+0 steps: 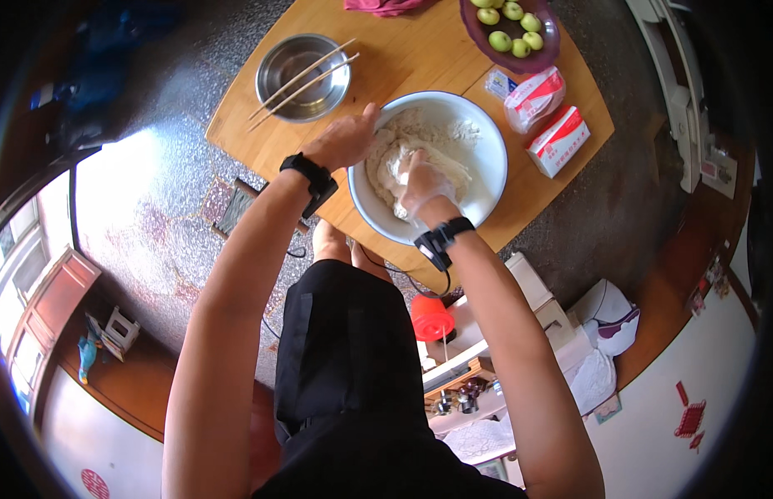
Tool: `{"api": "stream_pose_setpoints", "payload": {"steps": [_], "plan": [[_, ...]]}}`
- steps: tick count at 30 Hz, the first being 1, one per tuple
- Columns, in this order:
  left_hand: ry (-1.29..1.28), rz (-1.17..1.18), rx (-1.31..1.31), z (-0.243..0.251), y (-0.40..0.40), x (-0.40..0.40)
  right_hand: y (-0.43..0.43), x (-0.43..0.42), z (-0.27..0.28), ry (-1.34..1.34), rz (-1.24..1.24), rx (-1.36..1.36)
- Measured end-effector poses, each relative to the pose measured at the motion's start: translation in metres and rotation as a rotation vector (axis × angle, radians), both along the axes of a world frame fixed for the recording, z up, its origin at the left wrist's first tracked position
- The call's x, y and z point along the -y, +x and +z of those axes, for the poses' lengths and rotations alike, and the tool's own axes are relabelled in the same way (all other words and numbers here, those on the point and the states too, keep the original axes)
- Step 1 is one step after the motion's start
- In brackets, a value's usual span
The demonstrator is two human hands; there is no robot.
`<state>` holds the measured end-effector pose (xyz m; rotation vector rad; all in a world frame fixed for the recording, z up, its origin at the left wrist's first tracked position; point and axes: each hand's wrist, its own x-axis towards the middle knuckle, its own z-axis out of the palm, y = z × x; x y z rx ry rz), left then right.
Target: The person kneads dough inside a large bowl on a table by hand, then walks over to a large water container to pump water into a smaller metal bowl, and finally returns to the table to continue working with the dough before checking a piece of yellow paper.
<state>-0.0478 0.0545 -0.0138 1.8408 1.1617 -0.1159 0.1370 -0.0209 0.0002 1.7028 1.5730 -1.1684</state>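
Observation:
A wide white enamel basin [492,181] with a blue rim stands near the table's front edge. Flour or shaggy dough [386,162] lies inside it. My left hand [346,138] grips the basin's left rim, thumb up. My right hand [429,184], in a thin clear plastic glove, is down in the basin on the floury mass; its fingers are curled, and whether they hold any dough I cannot tell. Black bands with small devices are on both wrists, and a cable hangs from the right one.
On the wooden table [418,50], a steel bowl [286,56] has two chopsticks [305,84] across it. A purple bowl [552,53] holds green fruit. Beside it lie a small packet [500,83], a red-white package [535,100] and a carton [559,142]. Pink cloth [383,5] sits at the far edge.

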Motion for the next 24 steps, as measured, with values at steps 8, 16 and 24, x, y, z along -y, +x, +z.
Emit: {"api": "stream_pose_setpoints", "payload": {"steps": [8, 16, 24], "plan": [[-0.052, -0.006, -0.012, -0.006, -0.012, 0.001, 0.044, 0.042, 0.040, 0.402, -0.275, -0.435], [-0.210, 0.047, -0.016, 0.019, 0.003, -0.004, 0.050, 0.035, 0.031, 0.372, -0.697, -0.425], [-0.102, -0.026, -0.009, 0.021, 0.020, -0.011, 0.034, 0.072, -0.099, 0.013, -1.543, -0.552]]}}
